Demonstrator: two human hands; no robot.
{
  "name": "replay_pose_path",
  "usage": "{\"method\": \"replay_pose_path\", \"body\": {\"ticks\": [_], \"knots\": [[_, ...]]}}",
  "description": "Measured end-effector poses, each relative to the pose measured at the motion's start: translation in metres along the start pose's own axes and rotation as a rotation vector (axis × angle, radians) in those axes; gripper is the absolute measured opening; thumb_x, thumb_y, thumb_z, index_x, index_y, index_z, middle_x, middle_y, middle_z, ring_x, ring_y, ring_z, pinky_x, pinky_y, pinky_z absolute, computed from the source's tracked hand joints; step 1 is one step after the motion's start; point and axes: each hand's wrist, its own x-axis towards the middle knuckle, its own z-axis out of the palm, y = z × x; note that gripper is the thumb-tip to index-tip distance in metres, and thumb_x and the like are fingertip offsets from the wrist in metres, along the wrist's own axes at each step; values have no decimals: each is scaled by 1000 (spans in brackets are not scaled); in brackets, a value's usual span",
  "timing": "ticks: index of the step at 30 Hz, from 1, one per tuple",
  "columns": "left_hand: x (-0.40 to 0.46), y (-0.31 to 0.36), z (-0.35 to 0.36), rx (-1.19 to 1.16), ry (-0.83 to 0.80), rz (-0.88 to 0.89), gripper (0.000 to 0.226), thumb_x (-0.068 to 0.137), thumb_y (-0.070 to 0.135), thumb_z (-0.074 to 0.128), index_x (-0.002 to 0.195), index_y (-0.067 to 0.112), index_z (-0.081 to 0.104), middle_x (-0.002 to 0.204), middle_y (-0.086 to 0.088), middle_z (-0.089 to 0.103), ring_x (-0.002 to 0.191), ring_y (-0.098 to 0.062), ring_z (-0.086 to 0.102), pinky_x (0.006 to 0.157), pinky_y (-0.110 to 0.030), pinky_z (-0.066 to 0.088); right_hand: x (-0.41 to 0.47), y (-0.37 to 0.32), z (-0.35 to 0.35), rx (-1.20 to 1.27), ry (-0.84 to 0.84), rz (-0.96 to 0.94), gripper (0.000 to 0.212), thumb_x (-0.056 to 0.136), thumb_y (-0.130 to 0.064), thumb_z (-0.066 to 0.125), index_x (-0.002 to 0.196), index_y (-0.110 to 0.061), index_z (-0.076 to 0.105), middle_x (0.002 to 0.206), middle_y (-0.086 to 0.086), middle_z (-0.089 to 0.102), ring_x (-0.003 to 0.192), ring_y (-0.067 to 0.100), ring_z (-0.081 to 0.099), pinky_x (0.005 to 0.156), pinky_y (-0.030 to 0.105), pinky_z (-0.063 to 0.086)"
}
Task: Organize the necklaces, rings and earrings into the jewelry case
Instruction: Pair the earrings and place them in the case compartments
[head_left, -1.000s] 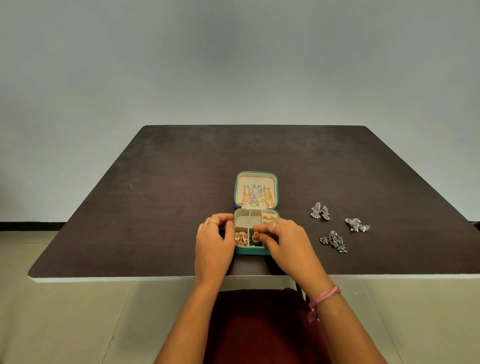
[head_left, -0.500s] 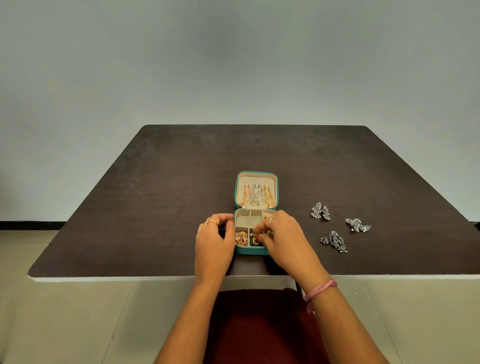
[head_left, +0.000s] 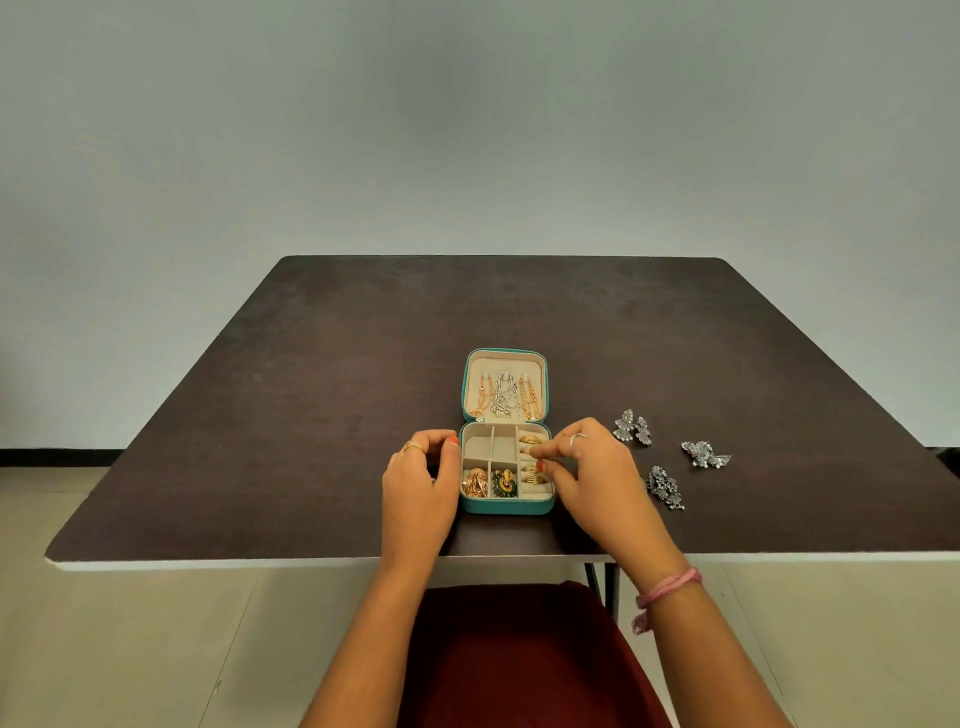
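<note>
A small teal jewelry case (head_left: 506, 509) lies open near the table's front edge. Its raised lid holds gold and silver necklaces (head_left: 504, 397). In the base, rose-gold earrings (head_left: 475, 480) fill the front left cell and green-gold earrings (head_left: 504, 482) the front middle cell. Gold rings (head_left: 533, 474) sit in the right-hand column. My left hand (head_left: 418, 491) grips the case's left wall, thumb on the rim. My right hand (head_left: 597, 478) reaches in from the right, fingertips pinched on a gold ring at the ring column. Three pairs of silver earrings (head_left: 632, 427) (head_left: 705, 454) (head_left: 665, 487) lie on the table to the right.
The dark brown table (head_left: 311, 415) has a white front edge close to my body. A plain grey wall stands behind it. The two back left cells of the case hold nothing.
My right hand has shifted from over the front middle cells to the right ring column, uncovering the green-gold earrings. My left hand has stayed on the case.
</note>
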Motion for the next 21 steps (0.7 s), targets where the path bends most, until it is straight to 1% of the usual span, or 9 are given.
{"method": "replay_pose_path", "body": {"ticks": [3,5,7,9,12,16,18,19,21], "knots": [[0,4,-1,-13,14,10,9,97,30,50,99,29,59,98,10,63,96,-7,59,77,-24,51,-2,10,-6,30,44,18,20,90,-11,62,106,-16,72,95,-8,47,86,4,48,75,6,31],[0,8,-2,-26,18,-2,9,97,30,50,99,28,58,99,9,61,93,-3,57,70,-15,45,-4,16,-10,58,59,37,20,89,-8,62,104,-16,73,89,-11,48,85,5,53,77,8,35],[1,13,-3,-36,26,-1,9,98,30,49,99,28,57,101,10,58,93,-1,55,66,-12,41,-6,24,-15,83,93,59,21,88,-6,63,101,-18,73,91,-11,53,87,7,57,81,11,39],[3,18,-4,-54,38,14,8,98,31,48,102,29,55,105,10,55,94,-1,53,68,-11,39,-7,33,-21,113,143,76,21,87,-4,63,99,-19,73,94,-8,56,84,2,57,82,11,41],[7,29,-3,-62,48,50,12,98,34,47,109,29,51,111,12,49,100,-2,50,73,-13,39,-9,48,-32,173,219,101,22,86,-2,64,95,-19,73,93,-8,59,79,-4,57,74,-2,38],[8,50,4,-96,29,128,16,97,35,48,112,30,50,111,15,47,103,-1,51,76,-12,43,-11,65,-51,219,291,149,20,85,-3,66,91,-21,73,88,-11,63,73,-9,60,67,-4,38],[7,61,8,-138,13,166,19,98,34,49,115,27,52,112,14,49,104,0,53,78,-13,46,-12,73,-59,238,290,182,19,85,-4,67,90,-21,73,86,-12,64,73,-9,61,65,-2,39],[5,66,12,-164,-2,179,18,98,32,49,114,27,52,112,13,50,104,0,54,78,-13,47,-13,77,-63,245,286,197,19,85,-5,67,89,-23,72,86,-9,66,75,-5,62,65,0,42],[1,76,20,-208,-49,198,13,98,31,50,110,30,53,111,11,52,99,3,56,79,-15,49,-15,87,-67,268,269,224,22,85,-5,67,88,-27,70,88,-4,68,80,6,65,72,12,49]]}}
